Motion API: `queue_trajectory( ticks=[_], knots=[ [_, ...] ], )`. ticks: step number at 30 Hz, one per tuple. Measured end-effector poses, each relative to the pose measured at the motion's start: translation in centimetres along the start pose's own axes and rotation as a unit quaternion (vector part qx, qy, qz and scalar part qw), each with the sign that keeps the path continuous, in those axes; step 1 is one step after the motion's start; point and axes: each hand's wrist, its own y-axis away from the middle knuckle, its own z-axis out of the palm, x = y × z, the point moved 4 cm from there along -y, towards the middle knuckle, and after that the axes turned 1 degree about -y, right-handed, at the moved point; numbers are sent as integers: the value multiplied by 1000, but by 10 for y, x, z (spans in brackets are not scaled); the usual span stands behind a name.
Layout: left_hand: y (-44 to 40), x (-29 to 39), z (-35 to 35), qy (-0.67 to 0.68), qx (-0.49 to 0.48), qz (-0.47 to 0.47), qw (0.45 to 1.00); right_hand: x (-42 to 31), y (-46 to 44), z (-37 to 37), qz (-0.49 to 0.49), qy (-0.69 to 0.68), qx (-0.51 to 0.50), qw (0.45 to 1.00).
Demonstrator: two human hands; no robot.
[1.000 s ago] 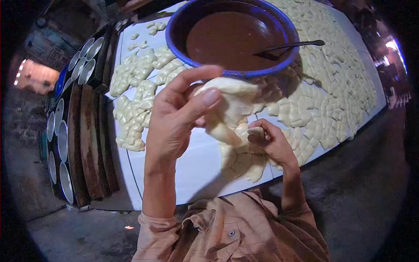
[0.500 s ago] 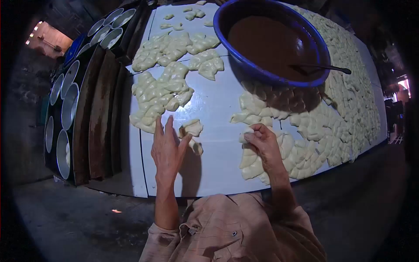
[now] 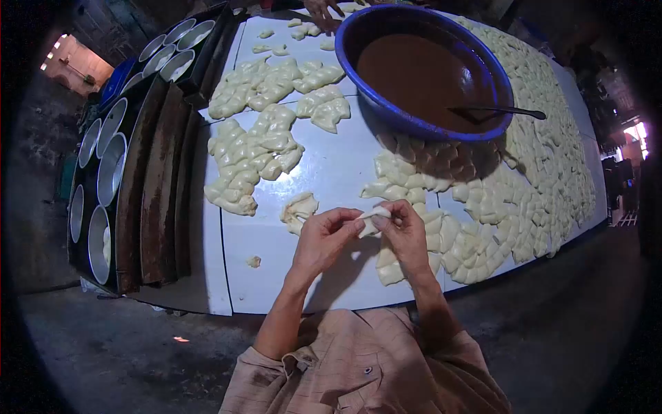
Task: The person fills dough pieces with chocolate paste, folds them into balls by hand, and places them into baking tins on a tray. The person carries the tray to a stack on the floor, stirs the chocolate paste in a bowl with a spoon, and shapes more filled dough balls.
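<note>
A small pale piece of dough [image 3: 373, 219] is pinched between my two hands above the white table [image 3: 331, 162]. My left hand [image 3: 327, 241] grips its left side with thumb and fingers, and my right hand [image 3: 405, 238] holds the right side. Just left of my left hand, an opened dough piece [image 3: 298, 209] with a brownish inside lies on the table. Flattened joined dough pieces [image 3: 476, 234] spread to the right of my right hand. Another cluster of dough [image 3: 252, 159] lies to the left.
A blue basin [image 3: 365, 86] of brown liquid, with a dark-handled spoon [image 3: 507, 109], stands at the back. Dark trays with round metal tins [image 3: 110, 169] line the left edge. A small scrap [image 3: 254, 261] lies front left. Another person's hand [image 3: 323, 10] reaches in behind the table.
My left hand has moved right from beside the opened dough piece and taken hold of the small piece in my right hand. The other person's hand has appeared at the back.
</note>
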Motion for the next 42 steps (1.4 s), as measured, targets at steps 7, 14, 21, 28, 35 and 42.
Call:
queue_trajectory(
  ticks=[7,14,21,28,35,42],
  knots=[
    [-4,25,24,-96,71,166,979,-22,0,3,-21,-204,0,979],
    [-3,12,25,25,-4,21,999,-35,-1,1,48,-245,-10,968],
    [8,12,1,27,25,5,999,-18,-10,13,54,-93,-112,988],
    [26,-6,-18,116,86,-21,989,-19,-7,37,110,8,-157,981],
    [65,-14,-57,38,216,-3,976,-18,2,48,169,86,-355,915],
    [132,-46,-132,-544,319,30,775,-4,6,37,200,-104,-143,964]
  ],
)
